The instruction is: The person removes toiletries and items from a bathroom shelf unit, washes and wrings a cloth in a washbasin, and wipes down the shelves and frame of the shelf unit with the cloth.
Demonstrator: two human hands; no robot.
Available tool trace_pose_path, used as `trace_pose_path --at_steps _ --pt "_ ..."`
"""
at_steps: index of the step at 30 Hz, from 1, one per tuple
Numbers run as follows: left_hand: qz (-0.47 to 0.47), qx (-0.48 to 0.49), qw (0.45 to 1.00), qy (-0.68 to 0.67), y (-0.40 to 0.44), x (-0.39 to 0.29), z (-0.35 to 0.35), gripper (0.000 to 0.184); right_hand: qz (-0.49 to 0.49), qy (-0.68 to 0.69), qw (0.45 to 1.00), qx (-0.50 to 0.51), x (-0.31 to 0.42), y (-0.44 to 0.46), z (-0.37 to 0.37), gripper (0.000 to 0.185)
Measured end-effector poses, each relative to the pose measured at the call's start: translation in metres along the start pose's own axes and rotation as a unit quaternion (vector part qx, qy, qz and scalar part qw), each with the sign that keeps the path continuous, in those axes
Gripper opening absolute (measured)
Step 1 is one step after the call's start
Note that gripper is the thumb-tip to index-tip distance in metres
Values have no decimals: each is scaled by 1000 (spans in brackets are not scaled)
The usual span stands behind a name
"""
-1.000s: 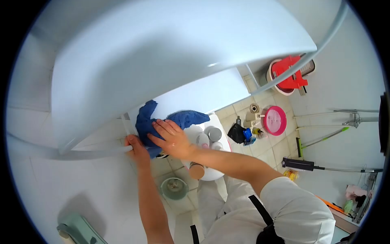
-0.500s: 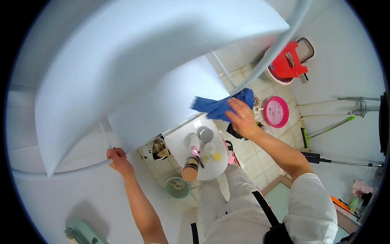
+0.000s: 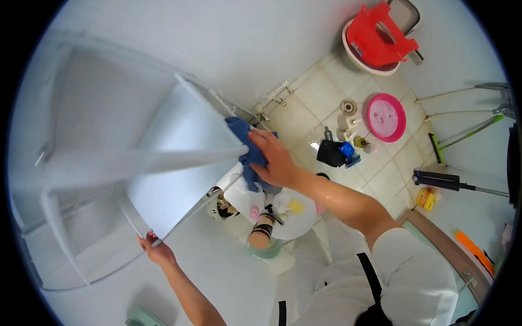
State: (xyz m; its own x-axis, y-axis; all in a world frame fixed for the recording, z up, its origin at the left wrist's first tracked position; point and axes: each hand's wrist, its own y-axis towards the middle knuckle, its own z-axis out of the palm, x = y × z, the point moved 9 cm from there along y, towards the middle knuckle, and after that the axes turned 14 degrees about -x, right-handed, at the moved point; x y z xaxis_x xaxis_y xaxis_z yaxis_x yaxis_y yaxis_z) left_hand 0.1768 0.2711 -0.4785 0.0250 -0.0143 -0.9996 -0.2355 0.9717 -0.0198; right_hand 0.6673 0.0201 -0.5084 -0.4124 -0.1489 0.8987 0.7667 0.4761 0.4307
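A white shelf rack with flat panels and thin tubular rails fills the left side of the view, tilted and partly blurred. My left hand is wrapped round a rail at its lower corner. In my right hand is a blue cloth, pressed against the rack's right edge and bunched around the end of a rail. Below the right hand stands a white stool carrying a jar with a peach lid, a pink pump top and a yellow piece.
On the tiled floor are a pink basin of soapy water, several bottles and a black bag. A red plastic stool rests on a bucket at the back. A green squeegee leans by the right wall. A green tub sits below the stool.
The rack has been turned and lowered leftward, so its rails now face me and more floor shows. My right hand with the cloth has moved left and down; my left hand is lower.
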Motion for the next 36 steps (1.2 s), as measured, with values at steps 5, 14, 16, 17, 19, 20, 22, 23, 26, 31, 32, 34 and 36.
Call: trace_pose_path --at_steps 5,14,16,17,19,20,22,23,26,31,32,34,36 --pt "-26 -30 999 29 5 -2 -5 34 -58 -99 992 -51 -66 -34 14 61" --pt "-34 -20 998 41 -7 -2 15 35 88 -189 977 52 -216 -93 27 58" --pt "-46 -26 998 46 -7 -5 10 34 127 -225 963 80 -260 -116 33 57" --pt "-53 -27 997 47 -5 -5 6 34 146 -243 954 93 -275 -119 35 57" --pt "-62 -40 996 48 5 -3 -9 35 157 -224 954 123 -294 -121 39 56" --pt "-60 -46 996 51 11 -1 -19 39 161 -216 953 138 -293 -119 41 56" --pt "-60 -50 996 48 6 2 -17 39 123 -165 973 106 -264 -106 38 56" --pt "-60 -48 996 45 -14 -1 8 34 103 -142 980 91 -240 -94 33 56" --pt "-58 -45 996 48 -21 -1 11 34 53 -61 995 63 -142 -39 16 58" --pt "-56 -51 995 66 -20 -4 13 33 -25 16 999 -13 -50 11 1 66" --pt "-64 -52 995 49 -23 -4 16 32 -35 26 999 -28 -57 7 4 66" --pt "-78 -53 995 36 -25 -4 15 32 -43 14 998 -42 -84 -13 16 65" --pt "-83 -48 995 39 -23 -3 18 33 -48 -28 998 -44 -119 -33 21 64"
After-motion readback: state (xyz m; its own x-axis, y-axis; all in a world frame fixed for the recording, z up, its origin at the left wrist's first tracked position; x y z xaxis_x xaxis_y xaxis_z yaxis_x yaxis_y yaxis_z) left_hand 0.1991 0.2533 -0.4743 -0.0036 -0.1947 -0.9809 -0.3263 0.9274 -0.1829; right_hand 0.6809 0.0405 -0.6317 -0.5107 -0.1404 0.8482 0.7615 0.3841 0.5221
